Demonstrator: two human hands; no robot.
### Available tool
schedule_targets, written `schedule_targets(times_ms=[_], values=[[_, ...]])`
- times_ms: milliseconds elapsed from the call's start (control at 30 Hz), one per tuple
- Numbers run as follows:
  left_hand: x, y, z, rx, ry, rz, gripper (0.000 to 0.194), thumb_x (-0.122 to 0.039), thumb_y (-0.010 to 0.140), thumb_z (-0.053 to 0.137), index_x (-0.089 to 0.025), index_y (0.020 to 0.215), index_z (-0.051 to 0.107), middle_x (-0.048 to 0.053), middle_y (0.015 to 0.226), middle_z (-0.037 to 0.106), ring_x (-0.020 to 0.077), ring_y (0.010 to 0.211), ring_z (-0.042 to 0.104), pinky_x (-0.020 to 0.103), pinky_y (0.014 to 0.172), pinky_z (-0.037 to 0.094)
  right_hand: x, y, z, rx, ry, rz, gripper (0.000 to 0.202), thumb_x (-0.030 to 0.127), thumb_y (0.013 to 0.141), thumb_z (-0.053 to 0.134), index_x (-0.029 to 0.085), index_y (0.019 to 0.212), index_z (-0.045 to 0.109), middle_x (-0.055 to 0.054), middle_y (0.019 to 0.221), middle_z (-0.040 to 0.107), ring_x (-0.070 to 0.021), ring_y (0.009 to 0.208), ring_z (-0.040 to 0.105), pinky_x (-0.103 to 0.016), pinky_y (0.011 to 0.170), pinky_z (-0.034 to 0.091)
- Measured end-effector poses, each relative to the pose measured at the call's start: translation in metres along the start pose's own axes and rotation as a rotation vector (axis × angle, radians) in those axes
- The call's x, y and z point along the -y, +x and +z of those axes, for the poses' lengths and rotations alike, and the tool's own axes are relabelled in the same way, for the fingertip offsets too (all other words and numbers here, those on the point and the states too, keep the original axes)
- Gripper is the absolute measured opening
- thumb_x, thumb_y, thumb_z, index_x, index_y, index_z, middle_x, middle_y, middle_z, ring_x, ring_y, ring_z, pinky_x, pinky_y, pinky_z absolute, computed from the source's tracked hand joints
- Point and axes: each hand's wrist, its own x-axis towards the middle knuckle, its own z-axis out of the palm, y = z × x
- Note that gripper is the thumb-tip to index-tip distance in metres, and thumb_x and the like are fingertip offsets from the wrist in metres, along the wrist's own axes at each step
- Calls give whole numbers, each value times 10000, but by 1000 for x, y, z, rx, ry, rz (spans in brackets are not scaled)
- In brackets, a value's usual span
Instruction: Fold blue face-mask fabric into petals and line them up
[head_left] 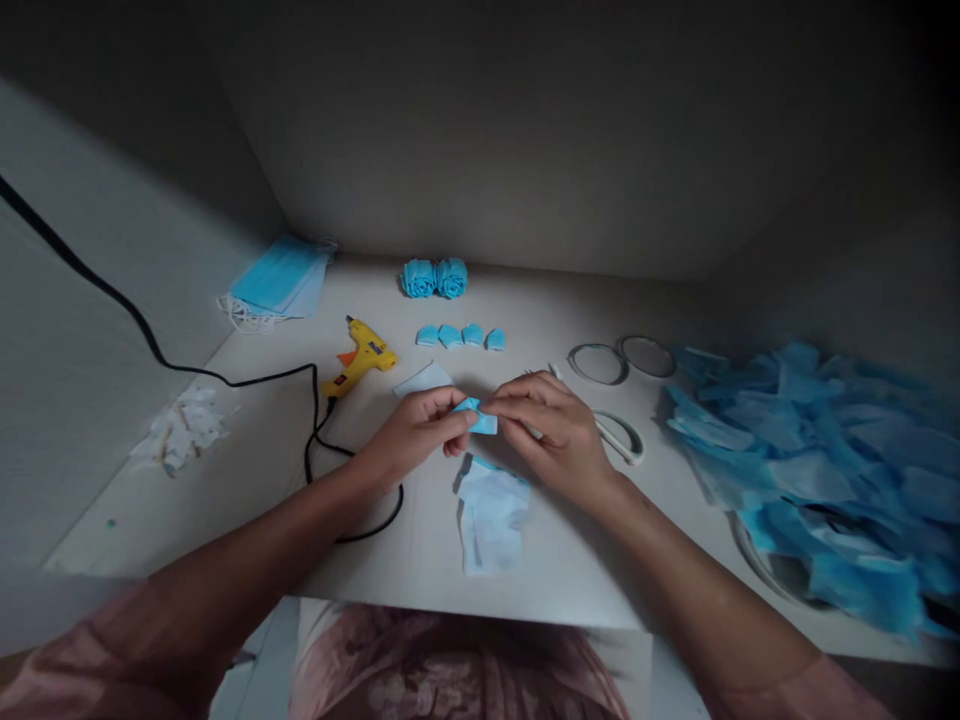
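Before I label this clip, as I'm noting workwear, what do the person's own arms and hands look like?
The left hand and right hand are ungloved, with no ring or watch visible. The forearms are bare, and a pink sleeve shows on each arm near the elbow; I can make out no markings.

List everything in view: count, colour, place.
Pleated fabric masks: uncounted stack, blue-white, back left
Rolled fabric roses: two, blue, back centre
Small folded fabric pieces: four, blue, before roses
Plastic glue gun: one, yellow, left
Thin cord: one, black, left
Crumpled scraps: pile, whitish, far left
Flat fabric sheet: one, whitish, centre
Loose fabric sheets: uncounted, pale, front centre
Round rings: two, grey, right
Curved tool handle: one, white, right
Fabric heap: one, blue-white, far right
Flat tabletop: one, white, beneath
Folded fabric strip: one, blue, centre
Sleeves: two, pink, bottom
Left grip: one, bare, holding strip
Right grip: one, bare, at strip's edge
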Motion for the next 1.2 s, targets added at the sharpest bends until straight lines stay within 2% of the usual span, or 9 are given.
schedule_targets(times_ms=[367, 467, 567, 667, 867, 967, 1067, 1200], values=[[3, 1, -1, -4, -15, 6, 214, -323, 826, 579, -160, 700, 520, -41, 584, 548, 80, 545, 475, 236, 569, 379, 2, 2, -1, 18, 14, 9, 292, 85, 876, 517, 252, 1000, 722, -54, 917, 690, -191, 853, 611, -364, 748, 498], [3, 1, -1, -27, -14, 8, 181, -304, 813, 585, -161, 715, 531, -44, 584, 546, 81, 546, 474, 235, 571, 382, 3, 2, 0, 23, 68, 52, 302, 79, 874, 494, 246, 982, 721, -53, 956, 696, -192, 899, 626, -374, 799, 501], [3, 1, 0, -50, -6, 19, 164, -300, 803, 586, -162, 725, 545, -44, 581, 546, 82, 543, 475, 233, 567, 382, 3, 1, 2, -11, 190, 233, 281, 106, 891, 483, 245, 1036, 679, -44, 1031, 696, -184, 965, 638, -360, 834, 508], [2, 0, 0, -81, 1, 24, 157, -295, 787, 594, -163, 717, 546, -43, 579, 547, 82, 543, 477, 230, 567, 385, 4, 0, 2, -8, 347, 442, 254, 201, 923, 502, 245, 1148, 610, -46, 1083, 694, -179, 991, 646, -321, 802, 523], [1, 0, -1, -88, 8, 30, 177, -314, 802, 582, -167, 714, 537, -41, 582, 544, 83, 547, 472, 228, 568, 391, 6, 1, 2, 37, 515, 612, 277, 337, 921, 543, 250, 1172, 621, -42, 1044, 688, -167, 905, 644, -317, 798, 508], [2, 1, 0, -74, 21, 31, 189, -326, 793, 582, -168, 707, 528, -42, 581, 536, 82, 541, 466, 227, 562, 391, 7, 3, 3, 35, 557, 642, 300, 358, 854, 629, 239, 1128, 649, -31, 946, 662, -156, 837, 630, -301, 757, 507], [5, 2, 1, -61, 37, 21, 194, -336, 773, 585, -170, 701, 516, -47, 575, 515, 82, 532, 458, 225, 550, 387, 9, 4, 6, 28, 460, 609, 287, 318, 777, 698, 216, 1044, 669, -13, 849, 627, -141, 754, 604, -282, 709, 497], [8, 2, 4, -57, 131, 39, 195, -340, 776, 582, -172, 700, 518, -50, 585, 494, 83, 540, 449, 218, 539, 365, 9, 2, 12, -49, 335, 568, 58, 230, 791, 658, 196, 838, 650, 13, 722, 604, -126, 674, 579, -259, 650, 475]])
